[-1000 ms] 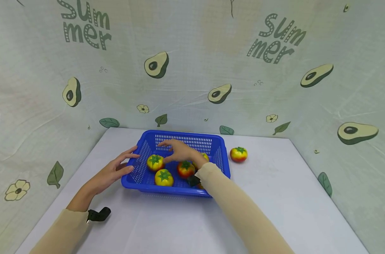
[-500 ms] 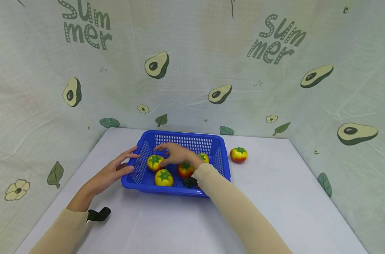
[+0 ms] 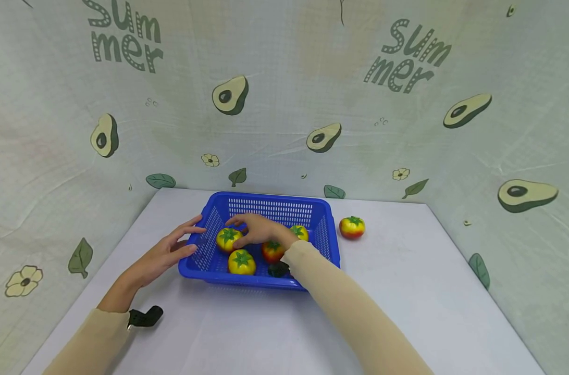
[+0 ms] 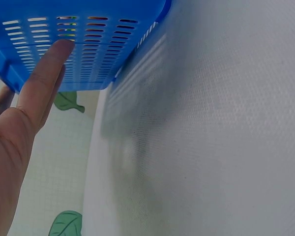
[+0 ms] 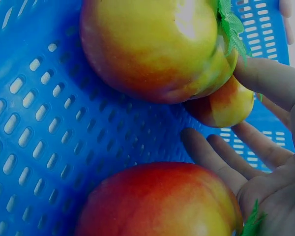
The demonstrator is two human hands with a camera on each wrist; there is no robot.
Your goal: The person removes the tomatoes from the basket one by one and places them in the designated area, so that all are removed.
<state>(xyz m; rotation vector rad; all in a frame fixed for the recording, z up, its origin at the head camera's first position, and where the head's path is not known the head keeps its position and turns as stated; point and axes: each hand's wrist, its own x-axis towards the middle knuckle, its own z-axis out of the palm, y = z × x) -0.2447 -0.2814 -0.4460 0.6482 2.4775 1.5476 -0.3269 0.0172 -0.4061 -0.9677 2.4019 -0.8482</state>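
A blue plastic basket (image 3: 261, 281) with slotted walls holds several yellow-red toy tomatoes with green leaf tops. My left hand (image 3: 172, 250) touches its left rim and outer wall with long, fairly straight fingers. Inside the basket, my right hand (image 3: 261, 229) holds the back-left tomato (image 3: 225, 240), with the thumb in front and fingers behind. In the right wrist view that tomato (image 5: 231, 105) lies between thumb and fingers. Close by are a front-left tomato (image 3: 242, 263), a redder middle tomato (image 3: 271, 253) and a yellow tomato (image 3: 300, 232). My right sleeve hides the basket's front-right corner.
Another tomato (image 3: 352, 229) sits on the white table (image 3: 406, 276), outside the basket to its right. Cloth (image 3: 275, 125) printed with avocados and leaves hangs behind and at both sides. A black wrist camera (image 3: 146, 316) sticks out from my left sleeve.
My right hand has shifted slightly left and down, its fingers closing round the back-left tomato. More of the yellow tomato behind my right wrist shows. The left hand stays at the rim.
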